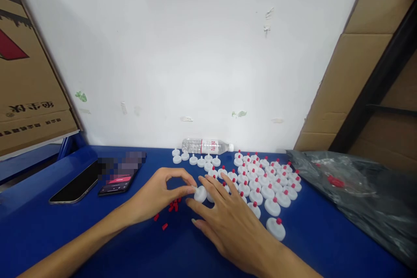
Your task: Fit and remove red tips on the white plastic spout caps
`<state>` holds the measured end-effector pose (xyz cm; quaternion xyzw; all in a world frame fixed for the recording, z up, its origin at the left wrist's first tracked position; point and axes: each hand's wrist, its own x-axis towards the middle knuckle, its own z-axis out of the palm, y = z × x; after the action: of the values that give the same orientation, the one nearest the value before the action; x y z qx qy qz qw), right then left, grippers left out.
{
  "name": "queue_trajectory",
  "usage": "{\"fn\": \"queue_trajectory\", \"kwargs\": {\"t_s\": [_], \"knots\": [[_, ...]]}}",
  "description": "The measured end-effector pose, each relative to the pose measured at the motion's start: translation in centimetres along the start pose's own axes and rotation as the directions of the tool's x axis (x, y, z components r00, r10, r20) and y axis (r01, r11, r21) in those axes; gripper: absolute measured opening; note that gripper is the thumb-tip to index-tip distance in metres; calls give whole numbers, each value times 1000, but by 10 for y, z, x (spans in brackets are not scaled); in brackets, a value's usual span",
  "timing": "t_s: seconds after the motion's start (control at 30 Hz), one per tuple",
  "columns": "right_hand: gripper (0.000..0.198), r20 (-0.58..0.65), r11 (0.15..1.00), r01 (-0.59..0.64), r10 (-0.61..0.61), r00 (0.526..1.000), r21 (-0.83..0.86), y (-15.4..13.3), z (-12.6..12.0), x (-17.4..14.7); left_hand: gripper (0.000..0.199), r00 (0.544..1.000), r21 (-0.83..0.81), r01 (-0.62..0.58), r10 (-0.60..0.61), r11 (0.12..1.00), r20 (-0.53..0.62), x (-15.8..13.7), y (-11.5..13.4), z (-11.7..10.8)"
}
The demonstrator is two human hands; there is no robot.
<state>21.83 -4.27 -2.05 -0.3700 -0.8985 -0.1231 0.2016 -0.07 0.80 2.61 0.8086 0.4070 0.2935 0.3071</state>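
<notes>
Between the thumb and index finger of my left hand (167, 191) is the edge of a white nozzle cap (200, 194), tipped toward me. My right hand (224, 215) is spread just to its right, fingers stretched out over other caps; whether a fingertip touches the held cap I cannot tell. Small red tips (176, 205) lie loose on the table below my left hand. To the right stand many white caps with red tips (273, 206) on their nozzles. Several white caps without red tips (193, 160) stand farther back.
A clear bottle with a red and white label (210, 146) lies against the wall. Two phones (74, 186) rest on the blue table (130, 243) at left. A grey plastic bag (355, 208) lies at right. Cardboard (348, 82) leans on both sides.
</notes>
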Motion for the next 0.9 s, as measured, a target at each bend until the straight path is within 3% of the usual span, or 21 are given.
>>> {"fn": "queue_trajectory", "kwargs": {"t_s": [0.1,0.23,0.4,0.57,0.9], "knots": [[28,-4,1000,-13,13,1000,26,-2,-4,1,15,1000,-20,-8,8,1000,-5,-1,4,-1],[19,-36,998,-44,45,998,35,-3,-8,3,17,999,166,-24,28,986,-24,0,-2,-12],[14,-70,998,-53,55,996,28,-2,-11,1,14,987,356,15,-71,934,146,1,-18,-22],[13,-79,998,-44,47,996,44,-4,-10,1,13,972,375,71,-148,924,182,3,-28,-19],[11,-73,996,-70,74,995,48,-3,-12,2,11,987,374,51,-104,926,121,3,-26,-11]]}}
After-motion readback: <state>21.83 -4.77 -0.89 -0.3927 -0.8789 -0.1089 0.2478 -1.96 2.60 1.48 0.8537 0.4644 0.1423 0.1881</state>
